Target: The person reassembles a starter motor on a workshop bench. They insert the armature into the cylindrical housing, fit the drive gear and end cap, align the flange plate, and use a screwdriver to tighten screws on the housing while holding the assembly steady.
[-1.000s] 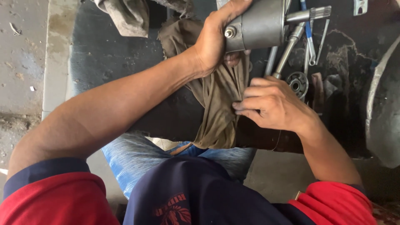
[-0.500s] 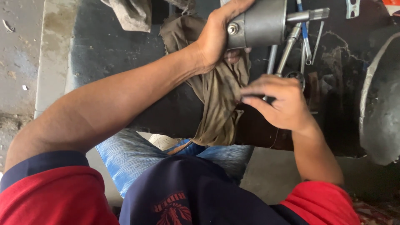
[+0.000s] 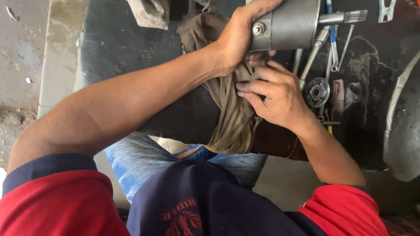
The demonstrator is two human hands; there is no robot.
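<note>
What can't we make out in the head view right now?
- Metal housing: top is cut off by the frame's upper edge; its near end is hidden by the left hand.
- Right hand: fingertips sink into the brown rag, so whether they pinch anything but cloth is unclear.
- Tools by the round metal part: dark, oily bench blurs their outlines.
- Large grey curved object: cut by right edge.

- Your dark, greasy bench (image 3: 118,48) fills the upper frame.
- Olive rag (image 3: 232,118), centre, draped over its near edge.
- Wrenches (image 3: 334,48) and round toothed part (image 3: 317,92), upper right.
</note>
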